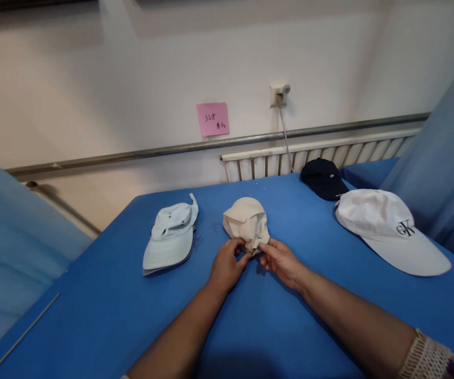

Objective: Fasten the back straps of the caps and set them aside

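A beige cap [244, 216] lies crumpled in the middle of the blue table, its near edge between my hands. My left hand [229, 263] pinches that edge from the left, thumb and fingers closed on the fabric. From the right, my right hand [281, 261] grips the cap beside a small pale tag or strap end [261, 240]. A pale blue cap [169, 237] rests to the left, apart from my hands. Over on the right sit a white cap [380, 221] with dark letters and a navy cap [321, 176] behind it.
The blue-covered table [132, 316] reaches the wall, where a radiator [258, 163] and a metal rail [151, 152] run. A thin stick [27, 330] lies at the left edge. Blue curtains [6, 237] hang on both sides. A cord [284, 131] drops from the socket.
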`<state>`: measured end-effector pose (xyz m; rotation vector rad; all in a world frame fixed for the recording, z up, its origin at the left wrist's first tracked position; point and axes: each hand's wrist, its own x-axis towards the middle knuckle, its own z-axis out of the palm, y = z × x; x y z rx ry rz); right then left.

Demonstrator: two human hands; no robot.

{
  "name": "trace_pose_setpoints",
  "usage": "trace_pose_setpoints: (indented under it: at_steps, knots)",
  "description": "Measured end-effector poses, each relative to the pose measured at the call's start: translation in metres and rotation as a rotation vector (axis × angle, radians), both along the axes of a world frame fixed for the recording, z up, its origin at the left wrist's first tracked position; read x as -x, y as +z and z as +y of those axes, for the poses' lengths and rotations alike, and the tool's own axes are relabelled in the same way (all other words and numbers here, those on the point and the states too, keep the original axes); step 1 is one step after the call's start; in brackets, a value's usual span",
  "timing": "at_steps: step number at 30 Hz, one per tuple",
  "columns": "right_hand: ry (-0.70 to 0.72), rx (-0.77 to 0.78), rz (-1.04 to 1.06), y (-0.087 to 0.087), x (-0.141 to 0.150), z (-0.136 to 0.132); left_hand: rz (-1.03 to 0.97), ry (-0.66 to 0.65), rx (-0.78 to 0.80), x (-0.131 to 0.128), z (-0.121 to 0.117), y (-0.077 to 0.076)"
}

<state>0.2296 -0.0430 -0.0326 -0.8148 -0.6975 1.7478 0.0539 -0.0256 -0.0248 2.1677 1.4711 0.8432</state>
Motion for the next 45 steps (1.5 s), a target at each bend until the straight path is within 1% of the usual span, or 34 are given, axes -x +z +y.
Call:
trace_pose_setpoints:
  at_steps: [5,10,14,16,19,21,24,26,29,31,32,34,36,40,43,45]
  knots:
    - [0.024,-0.026,0.059,-0.002,-0.003,0.003,0.012,-0.011,-0.033,-0.002,0.0,0.003]
    - [0.068,-0.011,0.085,-0.005,-0.005,0.005,-0.118,-0.07,0.022,-0.006,-0.005,0.008]
    - [0.097,-0.009,0.087,-0.007,-0.004,0.004,-0.232,-0.001,0.07,-0.009,-0.004,0.008]
    - [0.086,0.002,0.092,-0.007,-0.004,0.004,-0.295,0.039,0.09,-0.009,-0.001,0.008]
    - [0.065,0.027,0.089,-0.005,-0.003,0.004,-0.458,0.108,0.127,-0.006,0.005,0.009]
    - [0.08,0.038,0.08,-0.005,-0.002,0.003,-0.577,0.149,0.154,-0.003,0.008,0.008]
    - [0.089,0.05,0.066,-0.005,0.0,0.002,-0.667,0.191,0.181,0.002,0.011,0.006]
    - [0.066,0.061,0.055,-0.006,0.001,0.003,-0.629,0.227,0.146,0.004,0.009,0.007]
    - [0.037,0.061,0.044,-0.009,0.001,0.004,-0.454,0.242,-0.006,0.004,0.0,0.012]
    - [0.037,0.059,0.048,-0.01,0.001,0.005,-0.323,0.191,-0.104,0.001,-0.009,0.017]
    - [0.043,0.058,0.052,-0.011,0.001,0.005,-0.266,0.151,-0.124,-0.001,-0.014,0.018]
    - [0.058,0.058,0.058,-0.011,0.001,0.006,-0.166,0.062,-0.093,-0.007,-0.022,0.019]
    - [0.054,0.058,0.056,-0.01,0.001,0.006,-0.069,0.016,-0.035,-0.011,-0.026,0.018]
    - [0.021,0.072,0.043,-0.009,0.002,0.006,0.074,0.048,0.017,-0.014,-0.026,0.014]
    - [0.022,0.077,0.04,-0.009,0.002,0.006,0.111,0.055,0.017,-0.013,-0.025,0.014]
    - [0.027,0.075,0.041,-0.009,0.002,0.006,0.101,0.054,-0.006,-0.013,-0.025,0.014]
